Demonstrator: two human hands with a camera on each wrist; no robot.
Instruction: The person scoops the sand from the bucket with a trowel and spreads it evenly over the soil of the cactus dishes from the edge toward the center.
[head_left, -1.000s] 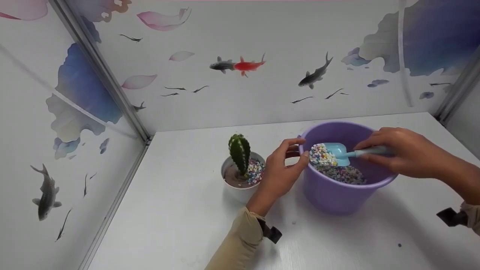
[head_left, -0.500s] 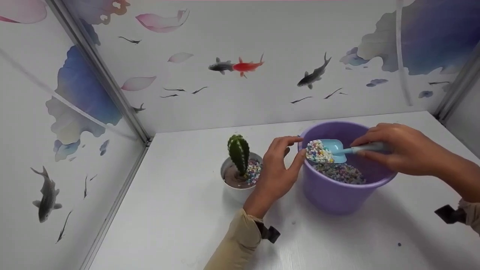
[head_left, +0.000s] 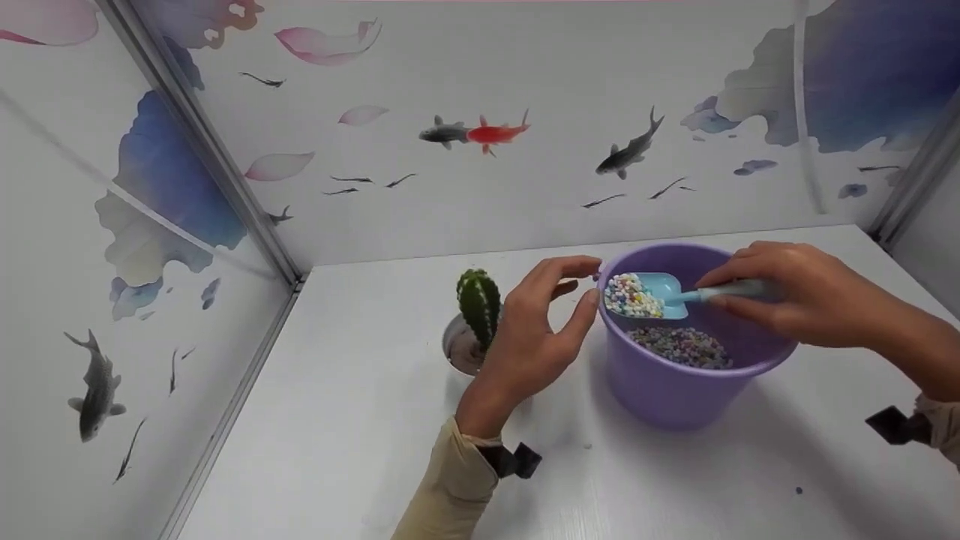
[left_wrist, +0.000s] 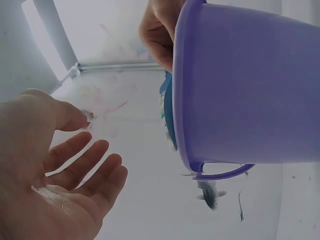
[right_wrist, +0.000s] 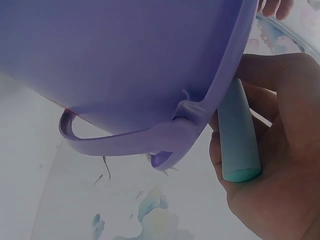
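My right hand (head_left: 814,296) grips the handle of a light blue scoop (head_left: 667,286), held level inside the bucket's mouth. Small multicoloured beads (head_left: 632,295) are heaped on its blade. The purple bucket (head_left: 679,401) stands upright, with more beads (head_left: 681,347) at its bottom. Beside its left rim, my left hand (head_left: 529,341) is held with fingers loosely bent. In the left wrist view, that hand is apart from the bucket and holds nothing. A green cactus (head_left: 478,300) grows in a small pot (head_left: 452,346) behind my left hand, which hides the pot's right side.
A white table (head_left: 337,420) bears the pot and bucket. White panels (head_left: 525,67) printed with fish and petals enclose the back and sides. A small dark speck (head_left: 799,490) lies at the front right. The bucket's handle (right_wrist: 115,142) hangs down its side.
My left hand has let go of the bucket rim and moved left, now covering part of the pot. The loaded scoop has risen slightly and shifted left toward the rim.
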